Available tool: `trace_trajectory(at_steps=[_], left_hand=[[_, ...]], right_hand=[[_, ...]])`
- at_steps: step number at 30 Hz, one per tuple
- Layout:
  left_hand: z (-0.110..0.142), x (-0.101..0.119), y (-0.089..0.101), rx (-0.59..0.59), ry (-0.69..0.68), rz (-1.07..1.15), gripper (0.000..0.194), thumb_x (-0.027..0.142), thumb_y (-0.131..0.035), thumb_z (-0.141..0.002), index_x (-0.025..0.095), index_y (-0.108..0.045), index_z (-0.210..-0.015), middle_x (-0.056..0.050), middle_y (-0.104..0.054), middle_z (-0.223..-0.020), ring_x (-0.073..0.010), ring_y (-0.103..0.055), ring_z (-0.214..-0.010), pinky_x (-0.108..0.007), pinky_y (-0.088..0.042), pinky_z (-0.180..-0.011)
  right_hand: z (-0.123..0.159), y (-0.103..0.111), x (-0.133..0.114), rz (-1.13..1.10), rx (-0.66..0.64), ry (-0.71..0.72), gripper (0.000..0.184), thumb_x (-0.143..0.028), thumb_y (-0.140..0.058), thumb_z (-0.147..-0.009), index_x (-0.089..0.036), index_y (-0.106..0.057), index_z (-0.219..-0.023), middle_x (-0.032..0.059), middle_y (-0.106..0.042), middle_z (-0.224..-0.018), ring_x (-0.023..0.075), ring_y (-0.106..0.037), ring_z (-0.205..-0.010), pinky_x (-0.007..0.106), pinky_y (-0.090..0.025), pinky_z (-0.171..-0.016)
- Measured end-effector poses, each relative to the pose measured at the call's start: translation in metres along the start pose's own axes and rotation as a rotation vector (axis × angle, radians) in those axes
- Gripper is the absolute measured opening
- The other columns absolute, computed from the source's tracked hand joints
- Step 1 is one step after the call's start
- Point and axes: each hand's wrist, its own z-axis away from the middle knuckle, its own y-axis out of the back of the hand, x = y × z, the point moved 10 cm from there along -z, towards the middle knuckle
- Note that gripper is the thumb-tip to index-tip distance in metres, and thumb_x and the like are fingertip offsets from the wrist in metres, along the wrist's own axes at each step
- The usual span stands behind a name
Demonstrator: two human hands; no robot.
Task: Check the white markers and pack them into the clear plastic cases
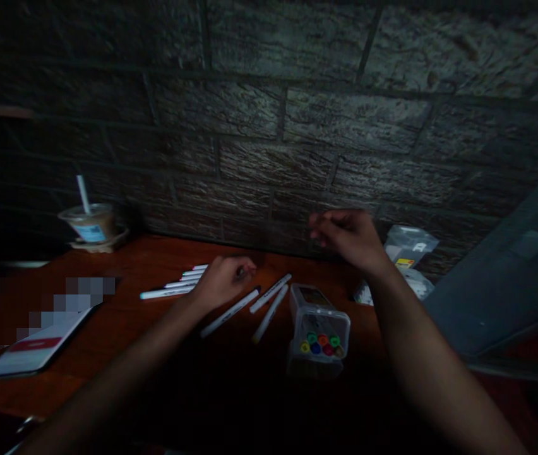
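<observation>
loose markers on table, left of case.
left hand curled beside the markers; right hand raised before the wall, fingers drawn together; cannot tell whether either holds anything. coloured marker ends show at the case's near face. any marker is best taken mid-barrel, square to its length, lest neighbours roll.

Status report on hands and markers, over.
Left hand near loose markers, right hand raised, both grips unclear. More markers inside clear box. Left hand hides some marker ends; box front unobstructed.
</observation>
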Motion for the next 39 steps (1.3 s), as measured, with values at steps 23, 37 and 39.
trace_trajectory(at_steps=[23,37,39], left_hand=[[0.003,-0.011,-0.01,-0.107,0.145,-0.05,0.034,0.008,-0.054,-0.09,0.023,-0.076,-0.111,-0.003,-0.081,-0.108,-0.0185,-0.074,-0.097,-0.028,-0.053,-0.087],[0.019,-0.092,0.029,-0.393,0.312,-0.196,0.02,0.021,-0.06,-0.088,0.02,-0.078,-0.096,-0.004,-0.081,-0.091,-0.0183,-0.072,-0.083,-0.024,-0.048,-0.071],[0.02,-0.095,0.02,-0.414,0.302,-0.218,0.022,0.022,-0.057,-0.091,0.019,-0.078,-0.097,-0.005,-0.081,-0.096,-0.0188,-0.071,-0.087,-0.025,-0.048,-0.075]], right_hand=[[0.006,-0.047,0.062,0.358,-0.499,-0.069,0.04,-0.055,-0.062,-0.091,-0.02,-0.08,-0.096,0.0065,-0.08,-0.082,0.0223,-0.072,-0.073,0.033,-0.052,-0.065],[0.007,-0.036,0.034,0.402,-0.451,0.009,0.037,-0.052,-0.06,-0.093,-0.021,-0.08,-0.099,0.0047,-0.08,-0.085,0.0198,-0.07,-0.069,0.032,-0.051,-0.064],[0.007,-0.035,0.032,0.397,-0.448,0.01,0.038,-0.053,-0.06,-0.093,-0.021,-0.08,-0.099,0.0046,-0.08,-0.084,0.0197,-0.069,-0.068,0.033,-0.05,-0.065]])
